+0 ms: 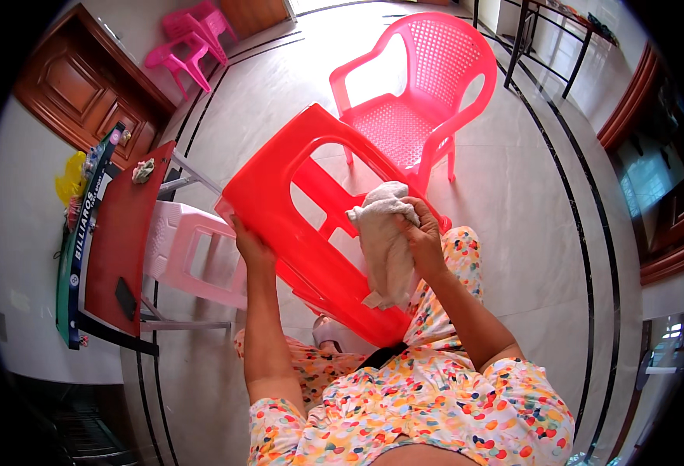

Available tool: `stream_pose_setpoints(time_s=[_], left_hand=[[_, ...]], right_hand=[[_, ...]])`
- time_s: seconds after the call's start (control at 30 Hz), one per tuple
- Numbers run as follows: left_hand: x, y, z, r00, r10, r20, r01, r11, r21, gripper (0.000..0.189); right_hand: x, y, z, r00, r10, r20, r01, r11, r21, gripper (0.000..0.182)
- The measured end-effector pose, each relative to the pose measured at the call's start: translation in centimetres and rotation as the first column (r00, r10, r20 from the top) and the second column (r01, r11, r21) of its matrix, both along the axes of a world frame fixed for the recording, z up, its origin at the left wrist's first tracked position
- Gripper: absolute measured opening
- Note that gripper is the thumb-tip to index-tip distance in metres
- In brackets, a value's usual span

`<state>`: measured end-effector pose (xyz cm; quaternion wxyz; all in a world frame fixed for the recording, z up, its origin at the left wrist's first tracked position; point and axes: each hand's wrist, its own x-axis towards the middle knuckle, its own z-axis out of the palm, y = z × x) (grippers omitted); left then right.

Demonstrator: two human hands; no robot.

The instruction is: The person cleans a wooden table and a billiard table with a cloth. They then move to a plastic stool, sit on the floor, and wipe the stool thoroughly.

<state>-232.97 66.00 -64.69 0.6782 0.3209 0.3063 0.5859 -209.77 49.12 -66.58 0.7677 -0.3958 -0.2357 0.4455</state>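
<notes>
A red plastic stool [260, 175] lies tilted across my lap, one side with a large opening facing up. My left hand [253, 243] grips its left edge, with the thumb on top and the other fingers hidden beneath. In my right hand [426, 236] is a bunched, greyish-white cloth [384, 250], pinched near its top and hanging over the stool's right part. Whether the cloth touches the stool, I cannot tell.
A pink plastic armchair [397, 125] stands just beyond the stool. To the left are a pale pink stool [170, 256] and a red-topped table [115, 233] bearing a phone [125, 298] and a crumpled cloth [143, 171]. Pink chairs [193, 43] stand by the far wall.
</notes>
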Motion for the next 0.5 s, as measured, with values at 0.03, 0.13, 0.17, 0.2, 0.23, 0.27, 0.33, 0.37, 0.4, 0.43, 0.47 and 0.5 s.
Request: stream_pose_setpoints(time_s=[0.03, 0.13, 0.17, 0.2, 0.23, 0.27, 0.33, 0.37, 0.4, 0.43, 0.47, 0.5], left_hand=[[-0.2, -0.2, -0.4, 0.999, -0.034, 0.019, 0.034, 0.999, 0.03, 0.056], [-0.7, -0.7, -1.7, 0.996, -0.073, 0.052, 0.073, 0.997, 0.0, 0.054], [-0.9, -0.9, -2.1, 0.996, -0.074, 0.046, 0.075, 0.997, -0.002, 0.054], [-1.0, -1.1, -2.5, 0.996, -0.075, 0.039, 0.076, 0.997, -0.003, 0.055], [-1.2, -1.2, -2.9, 0.998, -0.06, 0.022, 0.061, 0.998, -0.029, 0.055], [-1.5, -1.5, -3.2, 0.996, -0.081, 0.027, 0.081, 0.997, -0.013, 0.055], [-2.1, -2.2, -3.7, 0.997, -0.081, 0.004, 0.081, 0.996, -0.043, 0.054], [-2.5, -2.7, -3.9, 0.997, -0.078, 0.01, 0.078, 0.997, -0.028, 0.054], [-3.1, -3.3, -4.0, 0.998, -0.061, 0.004, 0.062, 0.998, -0.028, 0.055], [-3.6, -3.8, -4.1, 0.999, -0.043, -0.002, 0.042, 0.999, -0.025, 0.056], [-4.1, -4.3, -4.2, 1.0, -0.01, -0.014, 0.009, 0.999, -0.047, 0.055], [-4.6, -4.9, -4.3, 0.999, 0.025, -0.027, -0.027, 0.997, -0.07, 0.053]], right_hand=[[-0.3, 0.1, 0.3, 1.0, 0.015, -0.02, -0.014, 0.999, 0.035, 0.022], [-1.0, 0.5, 0.7, 0.995, 0.072, -0.064, -0.063, 0.988, 0.138, 0.025], [-1.1, 0.6, 0.8, 0.993, 0.093, -0.074, -0.08, 0.985, 0.154, 0.026], [-1.3, 0.8, 0.8, 0.99, 0.111, -0.085, -0.095, 0.98, 0.174, 0.027], [-1.5, 0.9, 0.7, 0.992, 0.103, -0.069, -0.091, 0.983, 0.16, 0.027], [-1.6, 1.0, 0.6, 0.994, 0.093, -0.054, -0.084, 0.985, 0.15, 0.028], [-1.8, 1.2, 0.3, 0.996, 0.088, -0.03, -0.084, 0.987, 0.137, 0.029], [-2.0, 1.2, 0.2, 0.995, 0.097, -0.025, -0.093, 0.987, 0.132, 0.029], [-2.3, 1.2, 0.0, 0.994, 0.109, -0.02, -0.106, 0.986, 0.133, 0.03], [-2.6, 1.3, -0.1, 0.993, 0.121, -0.016, -0.118, 0.982, 0.145, 0.03], [-3.0, 1.5, -0.1, 0.991, 0.134, -0.01, -0.131, 0.978, 0.162, 0.03], [-3.5, 1.6, -0.1, 0.989, 0.15, -0.005, -0.146, 0.973, 0.178, 0.03]])
